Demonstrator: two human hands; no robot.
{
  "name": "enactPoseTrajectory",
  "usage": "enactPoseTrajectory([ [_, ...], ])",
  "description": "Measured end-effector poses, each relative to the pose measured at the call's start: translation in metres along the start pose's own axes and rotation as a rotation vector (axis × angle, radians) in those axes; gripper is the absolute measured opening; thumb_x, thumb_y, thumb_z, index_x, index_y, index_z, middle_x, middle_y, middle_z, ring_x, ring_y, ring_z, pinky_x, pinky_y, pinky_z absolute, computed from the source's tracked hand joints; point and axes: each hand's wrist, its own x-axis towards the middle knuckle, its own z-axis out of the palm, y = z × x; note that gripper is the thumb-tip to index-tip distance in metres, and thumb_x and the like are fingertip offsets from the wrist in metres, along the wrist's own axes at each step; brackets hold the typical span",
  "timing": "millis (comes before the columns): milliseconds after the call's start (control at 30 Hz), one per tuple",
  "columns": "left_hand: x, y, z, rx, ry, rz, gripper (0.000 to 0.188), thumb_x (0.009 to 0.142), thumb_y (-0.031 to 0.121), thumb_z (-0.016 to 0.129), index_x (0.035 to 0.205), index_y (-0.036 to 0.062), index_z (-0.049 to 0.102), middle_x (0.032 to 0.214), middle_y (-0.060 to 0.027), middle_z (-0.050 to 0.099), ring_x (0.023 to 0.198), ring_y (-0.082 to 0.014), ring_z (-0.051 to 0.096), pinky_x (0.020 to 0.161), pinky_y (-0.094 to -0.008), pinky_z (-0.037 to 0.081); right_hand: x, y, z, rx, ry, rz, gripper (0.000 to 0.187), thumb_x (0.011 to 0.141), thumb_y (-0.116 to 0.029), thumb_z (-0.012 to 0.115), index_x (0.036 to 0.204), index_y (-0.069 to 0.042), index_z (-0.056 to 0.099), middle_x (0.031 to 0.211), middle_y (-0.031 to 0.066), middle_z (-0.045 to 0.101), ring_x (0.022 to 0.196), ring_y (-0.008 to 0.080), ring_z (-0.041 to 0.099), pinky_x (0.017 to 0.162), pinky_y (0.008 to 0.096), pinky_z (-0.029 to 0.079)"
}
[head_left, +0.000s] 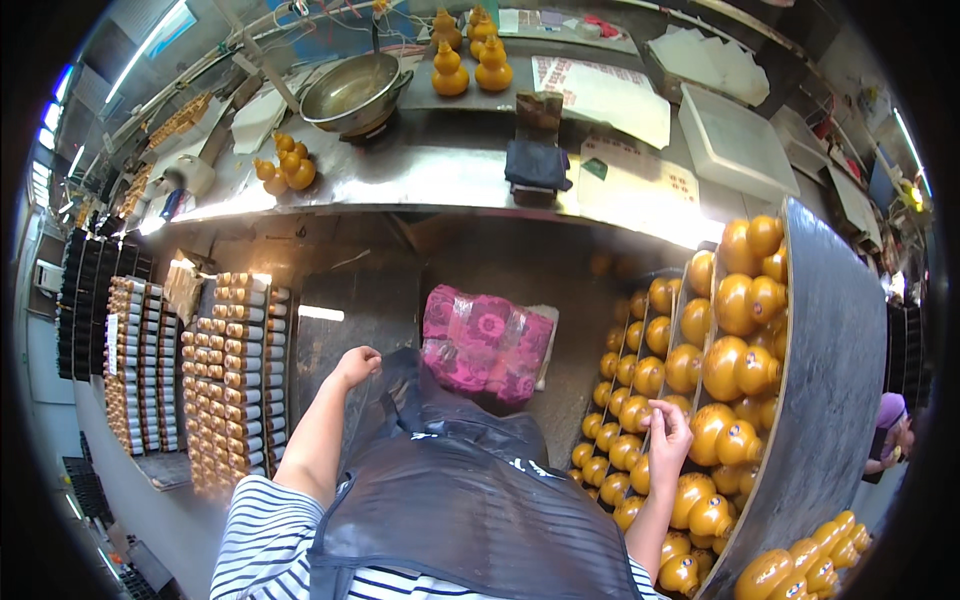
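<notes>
My left hand (357,366) hangs in front of me beside the dark apron, its fingers curled in and nothing visible in them. My right hand (670,436) is raised over the rack at my right, fingers bent toward the thumb, with no object visible in the grip. Just beyond its fingertips lies a glossy orange-brown gourd (634,413); whether they touch I cannot tell. More gourds of the same double-bulb shape (737,304) fill the rack in rows. A pink flowered cushion (470,343) wrapped in clear plastic rests ahead of my lap.
Across the front runs a metal bench (430,180) bearing a wide metal pan (350,92), upright gourds (450,70), a dark folded cloth (537,165) and a white tray (735,143). Stacked rows of white-and-brown cylinders (240,380) stand left. Another person (888,436) is far right.
</notes>
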Motion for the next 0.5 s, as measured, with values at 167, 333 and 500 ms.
enactPoseTrajectory([
  [167, 0.090, -0.031, -0.029, 0.029, -0.052, 0.135, 0.027, 0.084, 0.021, 0.064, 0.105, 0.0040, 0.067, 0.094, -0.0137, 0.070, 0.091, -0.0225, 0.067, 0.082, -0.0337, 0.051, 0.084, -0.078, 0.119, -0.065, -0.093, -0.148, 0.014, 0.089, -0.001, 0.056, 0.098, -0.002, 0.066, 0.074, 0.0032, 0.065, 0.068, 0.0071, 0.060, 0.061, 0.0213, 0.046],
  [333, 0.157, -0.037, -0.028, -0.225, 0.010, 0.102, 0.025, 0.086, 0.016, 0.061, 0.107, 0.0024, 0.065, 0.089, -0.0142, 0.070, 0.084, -0.0224, 0.068, 0.078, -0.0323, 0.052, 0.149, -0.111, 0.205, -0.202, -0.147, -0.088, 0.013, 0.091, -0.006, 0.056, 0.099, -0.003, 0.066, 0.071, 0.0044, 0.065, 0.068, 0.0088, 0.063, 0.061, 0.0235, 0.048],
  [500, 0.228, -0.010, -0.008, -0.282, 0.028, 0.171, 0.025, 0.087, 0.016, 0.061, 0.107, 0.0022, 0.065, 0.090, -0.0150, 0.069, 0.087, -0.0231, 0.067, 0.080, -0.0322, 0.051, 0.215, -0.098, 0.198, -0.400, -0.066, -0.009, 0.022, 0.091, -0.011, 0.056, 0.111, -0.002, 0.060, 0.079, 0.0082, 0.066, 0.074, 0.0149, 0.064, 0.068, 0.0287, 0.051],
])
